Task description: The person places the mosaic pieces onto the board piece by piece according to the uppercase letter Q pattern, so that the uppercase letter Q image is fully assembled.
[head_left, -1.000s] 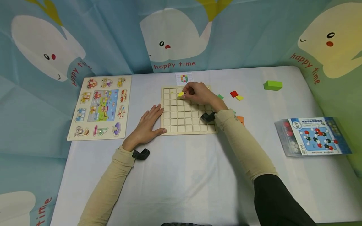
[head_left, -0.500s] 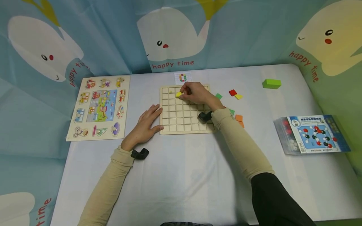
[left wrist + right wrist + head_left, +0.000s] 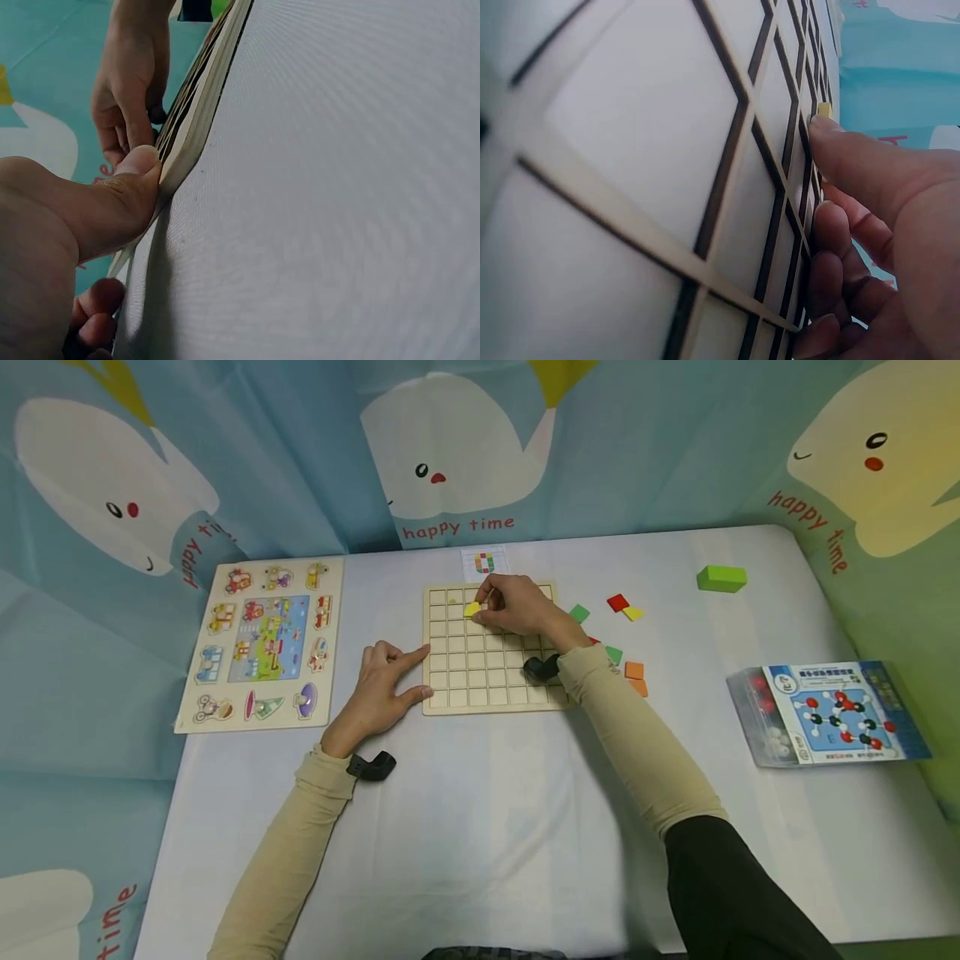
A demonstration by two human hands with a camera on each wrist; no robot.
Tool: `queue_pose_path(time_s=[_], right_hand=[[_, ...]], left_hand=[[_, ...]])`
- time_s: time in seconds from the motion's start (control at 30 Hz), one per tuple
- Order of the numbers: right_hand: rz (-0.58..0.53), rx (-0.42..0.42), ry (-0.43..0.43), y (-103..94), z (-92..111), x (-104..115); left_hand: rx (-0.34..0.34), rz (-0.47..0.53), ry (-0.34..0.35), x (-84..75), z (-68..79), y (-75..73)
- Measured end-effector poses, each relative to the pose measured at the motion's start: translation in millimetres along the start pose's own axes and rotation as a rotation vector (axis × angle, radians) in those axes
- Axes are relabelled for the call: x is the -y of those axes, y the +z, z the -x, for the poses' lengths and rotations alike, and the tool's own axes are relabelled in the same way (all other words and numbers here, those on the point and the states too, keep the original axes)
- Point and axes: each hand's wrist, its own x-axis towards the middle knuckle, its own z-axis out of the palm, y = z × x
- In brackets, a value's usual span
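A wooden grid board (image 3: 487, 689) lies on the white table. Over its upper rows my right hand (image 3: 521, 607) pinches a small yellow tile (image 3: 472, 609) between thumb and fingers; I cannot tell whether the tile sits inside a cell. In the right wrist view the thumb (image 3: 855, 146) meets the yellow tile (image 3: 824, 110) close to the grid. At the board's left edge rests my left hand (image 3: 378, 689), thumb and index finger stretched out against it, other fingers bent. The left wrist view shows the thumb (image 3: 120, 199) against the board's rim (image 3: 196, 127).
Behind the board lies a pattern card (image 3: 484, 563). To its right are loose red (image 3: 617, 602), yellow (image 3: 633, 613), green (image 3: 579, 613) and orange tiles (image 3: 634, 670). A picture puzzle (image 3: 262, 643) is at left; a green block (image 3: 722, 578) and a molecule kit box (image 3: 832, 714) are at right.
My left hand's flat, spread fingers have drawn in, leaving index finger and thumb extended at the board's edge. The right hand keeps the yellow tile near the same cell, having shifted it slightly left.
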Motion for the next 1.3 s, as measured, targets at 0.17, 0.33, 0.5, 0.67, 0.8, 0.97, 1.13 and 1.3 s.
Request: queue_pose_path(time_s=[0.17,0.33,0.5,0.67,0.8,0.97,1.13,1.3], right_hand=[[-0.002,0.003,0.003,0.7,-1.5,-0.5],[-0.002,0.002,0.003,-0.3,-0.6,0.4],[-0.023,0.003,0.001,-1.0,-0.4,-1.0],[-0.026,-0.001,-0.005,-0.3,-2.0,-4.6],[-0.035,-0.004,-0.014,-0.4,-2.1,-4.2],[-0.036,-0.013,-0.025,-1.0,-0.8,-2.0],[-0.02,-0.024,-0.027,-1.0,-1.0,-1.4],[-0.017,-0.021,-0.014,-0.7,-1.5,-0.1]], left_hand=[[-0.004,0.013,0.008,1.7,0.3,0.4],[-0.006,0.026,0.017,2.3,-0.4,0.3],[-0.004,0.024,0.017,2.9,-1.5,0.4],[-0.009,0.02,0.022,3.2,-2.1,0.1],[-0.015,0.02,0.027,3.4,-2.0,-0.1],[-0.022,0.021,0.032,3.3,-1.2,-0.2],[-0.018,0.017,0.029,3.7,-1.5,-0.2],[-0.014,0.021,0.023,2.4,-1.2,-0.9]])
